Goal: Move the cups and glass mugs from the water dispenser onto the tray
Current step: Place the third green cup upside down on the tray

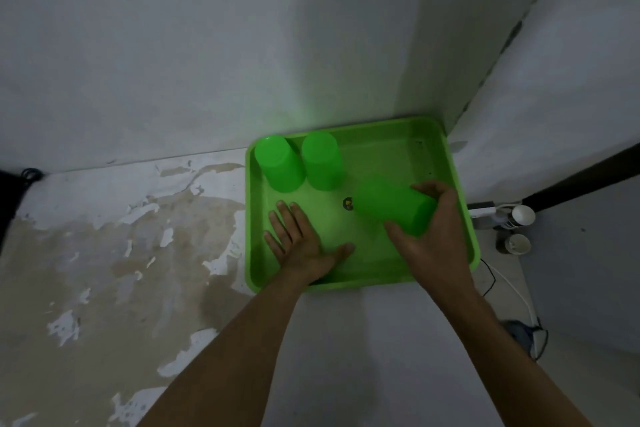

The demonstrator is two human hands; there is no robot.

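A bright green tray [433, 149] lies on a worn surface against the wall corner. Two green plastic cups stand upside down at its far left: one [280, 163] by the corner, the other [322, 161] just right of it. My right hand [436, 236] grips a third green cup [391, 206], tilted on its side low over the tray's right half. Fingers straight, my left hand [298, 243] rests flat on the tray floor near the front left. A small dark sticker [348, 203] marks the tray's middle.
The counter [104, 270] left of the tray has peeling, stained paint. Right of the tray, lower down, stand a white-capped bottle [523, 215], a small round container [516, 244], a white adapter [485, 211] and trailing cables [512, 291]. Grey walls close in behind and to the right.
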